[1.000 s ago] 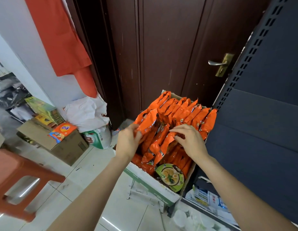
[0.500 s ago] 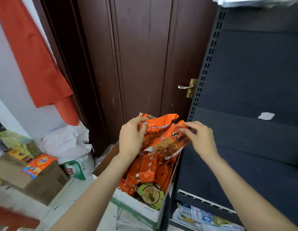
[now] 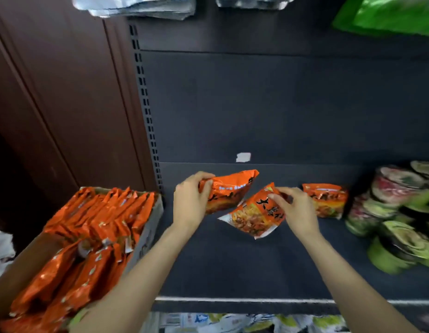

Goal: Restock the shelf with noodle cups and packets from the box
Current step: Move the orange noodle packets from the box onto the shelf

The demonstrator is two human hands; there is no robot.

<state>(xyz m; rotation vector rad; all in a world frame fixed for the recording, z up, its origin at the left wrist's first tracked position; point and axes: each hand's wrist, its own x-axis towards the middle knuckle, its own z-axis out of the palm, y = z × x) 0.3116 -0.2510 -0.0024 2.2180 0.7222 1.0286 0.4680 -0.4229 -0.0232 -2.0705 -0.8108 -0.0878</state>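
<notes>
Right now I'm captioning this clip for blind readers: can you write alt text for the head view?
A person's left hand and right hand each hold an orange noodle packet over a dark shelf. A third packet stands further right beside stacked green noodle cups; a box packed with orange packets sits at left.

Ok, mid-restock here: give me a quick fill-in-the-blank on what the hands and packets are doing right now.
1. The left hand grips an ____ noodle packet.
2. The right hand pinches a second packet above the ____.
3. A third packet stands between the right hand and the stacked noodle ____.
4. The box sits to the ____ of the shelf.

Missing words: orange; shelf; cups; left
</notes>
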